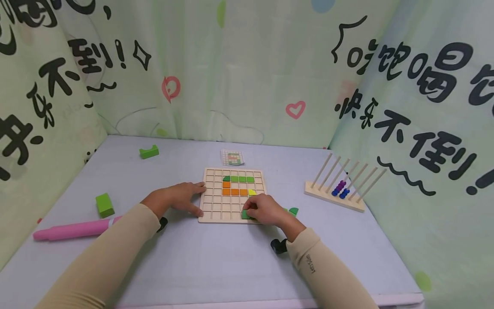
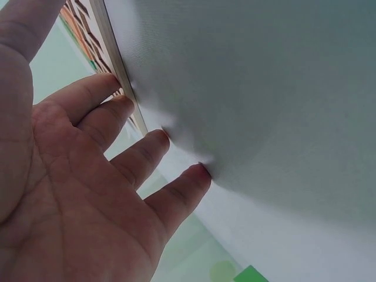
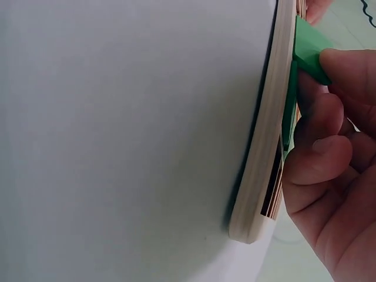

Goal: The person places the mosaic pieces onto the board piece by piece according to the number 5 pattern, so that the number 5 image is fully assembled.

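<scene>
A wooden grid board (image 1: 214, 206) lies in the middle of the grey table (image 1: 216, 262), with green, orange and yellow tiles in its upper rows. My left hand (image 1: 181, 197) lies flat beside the board's left edge (image 2: 120, 70), straight fingertips (image 2: 154, 141) pressing the table and the edge. My right hand (image 1: 266, 210) pinches a green tile (image 1: 245, 214) at the board's near right corner; in the right wrist view the green tile (image 3: 308, 50) sits on the board's rim (image 3: 264, 147) between curled fingers (image 3: 320, 158).
A pattern card (image 1: 232, 157) lies behind the board. A wooden peg rack (image 1: 335, 196) with purple and blue beads stands at the right. Green blocks (image 1: 104, 204) (image 1: 149, 152) and a pink tube (image 1: 73, 230) lie at the left. More green pieces (image 1: 293, 210) sit behind my right hand.
</scene>
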Tool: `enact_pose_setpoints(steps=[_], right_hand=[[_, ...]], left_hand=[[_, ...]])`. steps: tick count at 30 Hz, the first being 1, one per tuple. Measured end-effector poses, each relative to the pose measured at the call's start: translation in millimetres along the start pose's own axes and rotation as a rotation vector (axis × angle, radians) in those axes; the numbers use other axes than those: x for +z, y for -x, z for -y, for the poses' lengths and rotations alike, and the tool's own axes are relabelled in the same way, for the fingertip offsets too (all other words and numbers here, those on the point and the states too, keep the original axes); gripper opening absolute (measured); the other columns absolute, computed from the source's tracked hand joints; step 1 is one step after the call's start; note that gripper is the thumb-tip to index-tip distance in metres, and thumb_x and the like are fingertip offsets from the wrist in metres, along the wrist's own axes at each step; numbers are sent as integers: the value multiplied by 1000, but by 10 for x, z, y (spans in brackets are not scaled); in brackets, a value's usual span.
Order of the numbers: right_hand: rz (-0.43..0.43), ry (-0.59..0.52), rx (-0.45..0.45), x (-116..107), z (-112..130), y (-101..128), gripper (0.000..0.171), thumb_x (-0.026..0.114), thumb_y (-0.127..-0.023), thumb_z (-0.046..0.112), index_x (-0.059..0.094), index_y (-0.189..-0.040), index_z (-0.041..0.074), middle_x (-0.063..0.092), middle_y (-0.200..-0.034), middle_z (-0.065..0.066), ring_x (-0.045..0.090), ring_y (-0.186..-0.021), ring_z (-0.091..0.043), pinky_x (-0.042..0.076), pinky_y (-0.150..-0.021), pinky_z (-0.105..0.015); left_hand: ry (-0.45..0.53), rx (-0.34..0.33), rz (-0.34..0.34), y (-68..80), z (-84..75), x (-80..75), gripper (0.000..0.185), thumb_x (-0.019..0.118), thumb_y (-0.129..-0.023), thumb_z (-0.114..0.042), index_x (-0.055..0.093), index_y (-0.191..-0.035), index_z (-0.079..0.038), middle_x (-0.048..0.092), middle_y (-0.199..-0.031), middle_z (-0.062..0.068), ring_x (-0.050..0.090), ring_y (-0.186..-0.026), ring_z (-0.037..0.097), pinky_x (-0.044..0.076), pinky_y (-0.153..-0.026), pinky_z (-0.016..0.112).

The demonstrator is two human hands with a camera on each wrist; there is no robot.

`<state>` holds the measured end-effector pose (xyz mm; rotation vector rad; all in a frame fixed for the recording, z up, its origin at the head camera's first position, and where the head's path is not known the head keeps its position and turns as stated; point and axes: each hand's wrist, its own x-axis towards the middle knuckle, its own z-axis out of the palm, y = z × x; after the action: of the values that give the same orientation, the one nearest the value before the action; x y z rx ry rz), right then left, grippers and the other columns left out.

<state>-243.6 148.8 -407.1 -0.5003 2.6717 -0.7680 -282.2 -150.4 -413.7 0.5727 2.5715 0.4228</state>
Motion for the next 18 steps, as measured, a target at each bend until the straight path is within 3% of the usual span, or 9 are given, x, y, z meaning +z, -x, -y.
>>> enact_pose_setpoints(steps=[18], right_hand=[[-56,110,2,95,78,-15,8,71,-95,5,74,-92,12,64,-82,2,55,-80,-16,48,-72,-29]], left_hand=[[11,-8,-5,52,-34,-18,99,85,-85,-48,36,-162,-10,23,-173,7,23,-158,39,24,-127,54]])
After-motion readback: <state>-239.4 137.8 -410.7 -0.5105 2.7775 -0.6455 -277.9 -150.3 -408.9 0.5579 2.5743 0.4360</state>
